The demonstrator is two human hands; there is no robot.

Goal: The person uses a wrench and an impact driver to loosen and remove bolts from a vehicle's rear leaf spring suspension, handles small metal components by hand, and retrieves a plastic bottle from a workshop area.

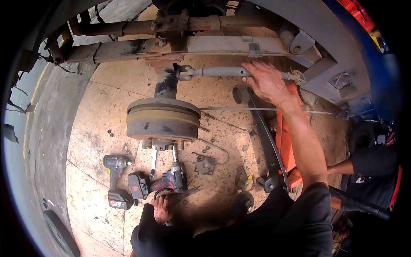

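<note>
My right hand [266, 82] is closed over a grey adjustable rod [222, 71]. The rod runs from a forked end at the axle [166, 85] to a bracket [298, 78] on the right. Below the axle sits a rusty brake drum [162, 123] with studs at its near side. Low in the view, my left hand [162, 210] has its fingers curled beside a black ring-shaped part [162, 192]; what it grips is not clear. Just beyond it lies a red and black cordless impact wrench [173, 177]. A second cordless impact wrench [114, 177] lies to the left.
Leaf springs [201, 45] cross the top. An orange floor jack [286, 141] with a black bar [263, 137] stands right of the drum. A spanner [153, 163], a bracket plate [205, 164] and nuts lie on the floor. Another person's arm [341, 167] comes in at right.
</note>
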